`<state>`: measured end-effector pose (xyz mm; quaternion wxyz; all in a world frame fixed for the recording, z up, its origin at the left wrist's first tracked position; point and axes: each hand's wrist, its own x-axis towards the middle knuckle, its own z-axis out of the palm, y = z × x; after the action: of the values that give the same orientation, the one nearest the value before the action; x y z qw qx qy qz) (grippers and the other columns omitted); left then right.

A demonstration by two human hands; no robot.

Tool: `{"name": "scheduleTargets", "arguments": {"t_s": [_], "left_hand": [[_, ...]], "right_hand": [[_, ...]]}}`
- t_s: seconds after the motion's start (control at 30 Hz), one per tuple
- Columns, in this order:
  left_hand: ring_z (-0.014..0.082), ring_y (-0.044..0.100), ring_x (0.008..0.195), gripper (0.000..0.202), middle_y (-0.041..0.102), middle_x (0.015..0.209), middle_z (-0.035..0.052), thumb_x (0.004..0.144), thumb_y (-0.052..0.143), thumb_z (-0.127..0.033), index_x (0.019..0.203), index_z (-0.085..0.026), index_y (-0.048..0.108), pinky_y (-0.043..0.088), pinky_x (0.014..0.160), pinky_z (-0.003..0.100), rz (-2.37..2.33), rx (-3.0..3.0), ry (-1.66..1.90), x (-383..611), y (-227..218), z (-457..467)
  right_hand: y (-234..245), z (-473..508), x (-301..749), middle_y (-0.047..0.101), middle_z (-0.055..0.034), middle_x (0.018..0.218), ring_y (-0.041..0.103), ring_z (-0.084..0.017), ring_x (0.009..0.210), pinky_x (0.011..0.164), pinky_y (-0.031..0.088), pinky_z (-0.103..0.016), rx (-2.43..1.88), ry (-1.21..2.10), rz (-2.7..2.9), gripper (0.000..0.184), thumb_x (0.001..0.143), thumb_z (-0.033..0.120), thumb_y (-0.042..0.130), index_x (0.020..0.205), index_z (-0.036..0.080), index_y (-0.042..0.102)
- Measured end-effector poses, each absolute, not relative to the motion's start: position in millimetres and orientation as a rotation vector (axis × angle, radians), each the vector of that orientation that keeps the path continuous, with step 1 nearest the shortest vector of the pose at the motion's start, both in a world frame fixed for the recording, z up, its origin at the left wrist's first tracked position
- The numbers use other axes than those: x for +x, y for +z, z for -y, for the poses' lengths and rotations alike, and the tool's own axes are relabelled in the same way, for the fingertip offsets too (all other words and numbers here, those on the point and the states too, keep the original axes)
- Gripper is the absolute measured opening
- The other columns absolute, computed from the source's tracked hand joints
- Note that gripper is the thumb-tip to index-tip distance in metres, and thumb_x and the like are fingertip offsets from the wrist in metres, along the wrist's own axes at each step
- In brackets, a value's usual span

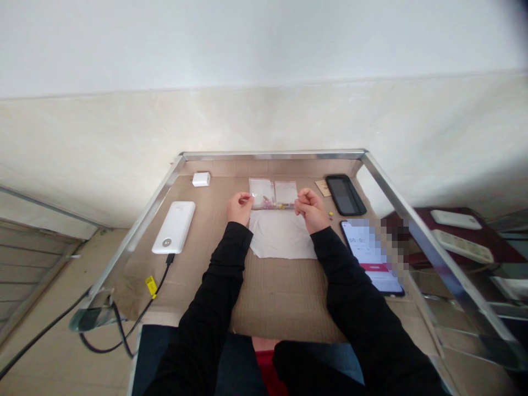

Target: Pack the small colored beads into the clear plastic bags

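Note:
Two small clear zip bags lie side by side in the middle of the cardboard, the left bag [259,188] and the right bag [286,191]. Small pink and yellow pieces, perhaps beads, gather at their lower ends. My left hand [240,208] is closed in a pinch at the left bag's outer edge. At the outer edge of the right bag, the fingers of my right hand [312,210] are pinched together; the fingertips partly hide that corner. Under and in front of the bags is a white tissue [282,236]. Small yellow pieces [330,214] lie loose beside my right hand.
A white power bank [174,227] with a black cable and a white adapter [201,179] lie on the left. On the right are a black phone or case [345,194], a brown paper piece [323,188] and a lit phone [371,258]. A metal frame [272,155] borders the cardboard-covered table.

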<state>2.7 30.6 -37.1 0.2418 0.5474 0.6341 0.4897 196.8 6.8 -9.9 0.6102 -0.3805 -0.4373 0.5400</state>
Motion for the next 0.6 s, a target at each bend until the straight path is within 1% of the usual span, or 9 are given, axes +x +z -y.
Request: {"name": "scheduleTargets", "arguments": {"t_s": [0.17, 0.33, 0.43, 0.5, 0.53, 0.6], "left_hand": [[0.0116, 0.053, 0.064, 0.014, 0.062, 0.076, 0.0023, 0.068, 0.055, -0.027, 0.075, -0.016, 0.059, 0.043, 0.064, 0.025, -1.696, 1.536, 1.401, 3.1, -37.6, -30.8], [0.0130, 0.053, 0.065, 0.013, 0.061, 0.075, 0.0012, 0.067, 0.056, -0.029, 0.074, -0.018, 0.061, 0.041, 0.065, 0.026, -1.859, 1.679, 1.323, 3.3, -33.4, -25.3], [0.0140, 0.052, 0.066, 0.013, 0.059, 0.074, 0.0013, 0.068, 0.056, -0.031, 0.072, -0.020, 0.063, 0.040, 0.065, 0.027, -1.965, 1.778, 1.255, 3.9, -30.0, -21.4], [0.0144, 0.052, 0.066, 0.014, 0.058, 0.075, 0.0016, 0.070, 0.054, -0.032, 0.072, -0.021, 0.063, 0.040, 0.066, 0.028, -1.997, 1.817, 1.214, 4.4, -28.0, -19.5], [0.0146, 0.052, 0.066, 0.015, 0.058, 0.075, 0.0019, 0.070, 0.054, -0.032, 0.072, -0.021, 0.063, 0.040, 0.066, 0.028, -2.004, 1.832, 1.205, 4.6, -27.0, -18.9], [0.0151, 0.052, 0.067, 0.015, 0.057, 0.076, 0.0023, 0.071, 0.053, -0.032, 0.073, -0.021, 0.063, 0.040, 0.067, 0.028, -2.001, 1.866, 1.205, 4.7, -25.1, -17.9]], "right_hand": [[-5.5, -4.5, 196.2, 0.015, 0.0090, 0.049, 0.025, -0.004, 0.039, 0.038, 0.031, -0.017, -0.845, 1.269, 0.957, 0.020, 0.056, 0.015, 0.063, 0.057, 0.019, 0.043], [-0.8, -2.3, 195.4, 0.013, 0.0097, 0.049, 0.018, -0.003, 0.038, 0.035, 0.025, -0.015, -0.824, 1.258, 0.909, 0.023, 0.058, 0.017, 0.065, 0.062, 0.020, 0.043], [2.0, -0.4, 194.7, 0.014, 0.0108, 0.047, 0.014, -0.003, 0.036, 0.034, 0.023, -0.015, -0.805, 1.279, 0.931, 0.022, 0.062, 0.020, 0.064, 0.070, 0.023, 0.043], [3.0, 0.8, 194.4, 0.015, 0.0119, 0.044, 0.013, -0.003, 0.033, 0.034, 0.026, -0.017, -0.824, 1.319, 0.972, 0.018, 0.068, 0.027, 0.059, 0.081, 0.026, 0.047], [3.2, 1.2, 194.4, 0.015, 0.0123, 0.042, 0.013, -0.004, 0.033, 0.035, 0.028, -0.017, -0.841, 1.334, 0.998, 0.019, 0.071, 0.029, 0.056, 0.089, 0.027, 0.048], [2.8, 1.4, 194.9, 0.017, 0.0127, 0.040, 0.016, -0.004, 0.031, 0.038, 0.032, -0.019, -0.871, 1.337, 1.047, 0.031, 0.073, 0.031, 0.052, 0.104, 0.028, 0.047]]}}
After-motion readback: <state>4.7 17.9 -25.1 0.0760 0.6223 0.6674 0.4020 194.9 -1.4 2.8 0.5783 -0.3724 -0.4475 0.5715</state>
